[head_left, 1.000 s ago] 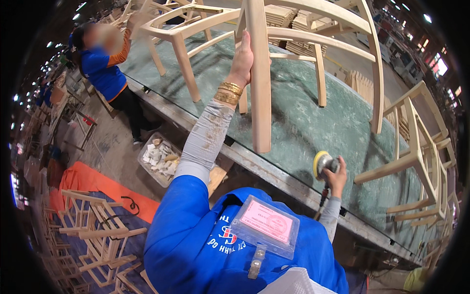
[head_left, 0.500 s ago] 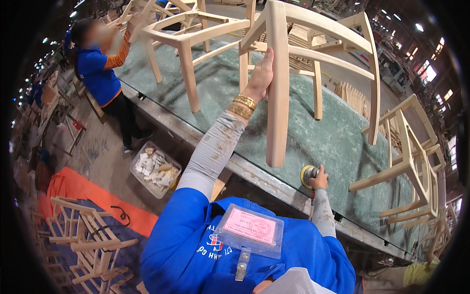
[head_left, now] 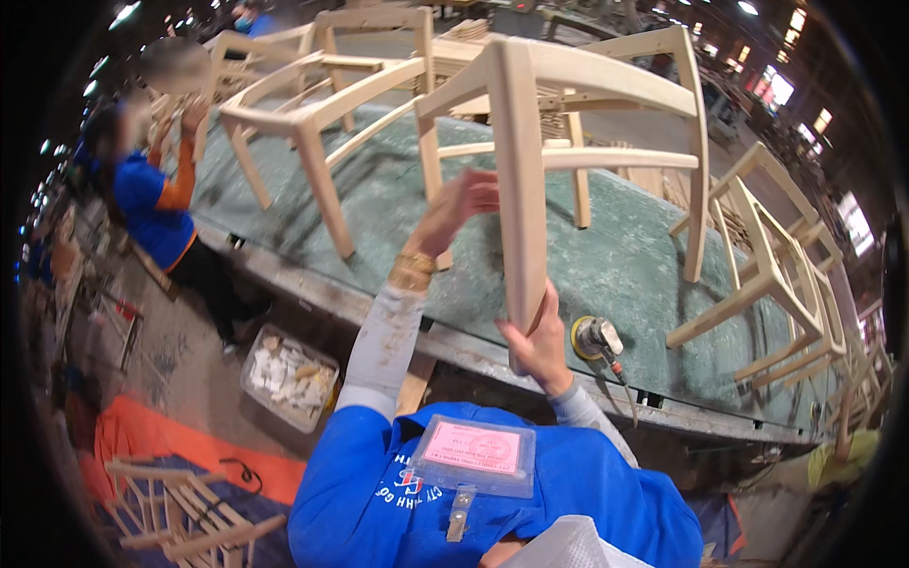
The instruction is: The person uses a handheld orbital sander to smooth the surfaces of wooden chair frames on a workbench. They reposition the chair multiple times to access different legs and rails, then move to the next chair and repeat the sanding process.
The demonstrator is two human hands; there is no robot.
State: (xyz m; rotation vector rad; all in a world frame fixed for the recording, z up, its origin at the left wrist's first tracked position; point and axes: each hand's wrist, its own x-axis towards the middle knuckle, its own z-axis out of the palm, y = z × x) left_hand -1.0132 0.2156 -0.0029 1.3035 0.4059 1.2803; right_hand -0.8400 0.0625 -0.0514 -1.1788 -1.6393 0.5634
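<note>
A pale wooden chair frame (head_left: 615, 78) stands on the green-topped table in front of me, one leg (head_left: 519, 189) pointing toward me past the table's near edge. Around the lower end of that leg my right hand (head_left: 542, 348) is closed, thumb on one side and fingers on the other. My left hand (head_left: 462, 210), slightly blurred, is beside the same leg higher up, with its fingers stretched out; whether they touch the wood I cannot tell. Right of my right hand, a round sander (head_left: 597, 338) with a yellow pad rests on the table, its hose running toward the near edge.
More chair frames stand on the green table (head_left: 379, 275), at left (head_left: 317, 118) and right (head_left: 757, 275). A co-worker in blue (head_left: 147, 208) is at the far left. A plastic bin of scraps (head_left: 289, 377) and stacked wooden frames (head_left: 189, 511) are on the floor at left.
My right hand has let go of the sander and taken hold of the chair leg's lower end. My left hand has come off its flat hold and lower along the leg.
</note>
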